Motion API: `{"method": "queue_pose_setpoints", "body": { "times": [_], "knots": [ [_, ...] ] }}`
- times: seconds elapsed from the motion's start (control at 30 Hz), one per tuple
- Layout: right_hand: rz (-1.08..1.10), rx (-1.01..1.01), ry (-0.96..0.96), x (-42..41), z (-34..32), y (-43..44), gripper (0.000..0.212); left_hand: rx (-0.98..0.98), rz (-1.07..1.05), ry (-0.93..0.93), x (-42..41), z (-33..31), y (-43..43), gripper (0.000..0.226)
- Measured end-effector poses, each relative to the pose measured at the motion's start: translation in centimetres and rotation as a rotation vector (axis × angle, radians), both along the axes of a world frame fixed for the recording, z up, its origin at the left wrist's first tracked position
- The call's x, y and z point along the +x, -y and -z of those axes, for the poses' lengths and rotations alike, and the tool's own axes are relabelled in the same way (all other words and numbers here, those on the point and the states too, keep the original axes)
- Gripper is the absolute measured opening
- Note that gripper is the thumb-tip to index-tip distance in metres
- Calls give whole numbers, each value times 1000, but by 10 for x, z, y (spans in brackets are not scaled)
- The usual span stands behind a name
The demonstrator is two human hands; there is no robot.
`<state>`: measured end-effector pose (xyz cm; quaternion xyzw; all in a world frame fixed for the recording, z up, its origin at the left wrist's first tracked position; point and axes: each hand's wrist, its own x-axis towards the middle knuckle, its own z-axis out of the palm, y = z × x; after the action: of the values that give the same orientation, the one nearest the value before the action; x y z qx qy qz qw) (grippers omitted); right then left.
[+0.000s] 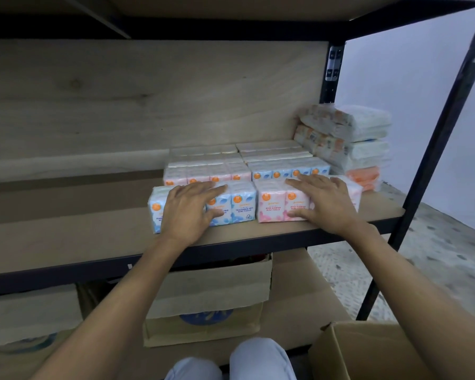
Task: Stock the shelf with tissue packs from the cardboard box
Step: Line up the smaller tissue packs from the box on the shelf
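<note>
A blue tissue pack bundle (242,205) and a pink rose-scented bundle (270,205) stand side by side near the front of the wooden shelf (80,242). My left hand (191,209) lies flat over the blue bundle, fingers straight on its top and thumb against its front. Over the pink bundle my right hand (322,200) rests the same way. Behind them sit further rows of pink packs (206,174) and blue packs (285,170). The open cardboard box (368,352) shows at the bottom right; its inside is hidden.
A stack of larger wrapped tissue packs (348,144) stands at the shelf's right end by the black upright (439,149). The shelf's left half is bare wood. Below the shelf stand other cardboard boxes (211,303). My knees (258,357) show at the bottom.
</note>
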<state>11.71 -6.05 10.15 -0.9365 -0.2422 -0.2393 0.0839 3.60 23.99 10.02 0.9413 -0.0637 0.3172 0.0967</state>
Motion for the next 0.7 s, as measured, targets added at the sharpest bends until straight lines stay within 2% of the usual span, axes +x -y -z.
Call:
{"method": "queue_pose_setpoints", "body": {
  "times": [0.7],
  "knots": [
    [-70,46,-7,54,5,5,76,12,-2,29,31,2,4,53]
  ]
}}
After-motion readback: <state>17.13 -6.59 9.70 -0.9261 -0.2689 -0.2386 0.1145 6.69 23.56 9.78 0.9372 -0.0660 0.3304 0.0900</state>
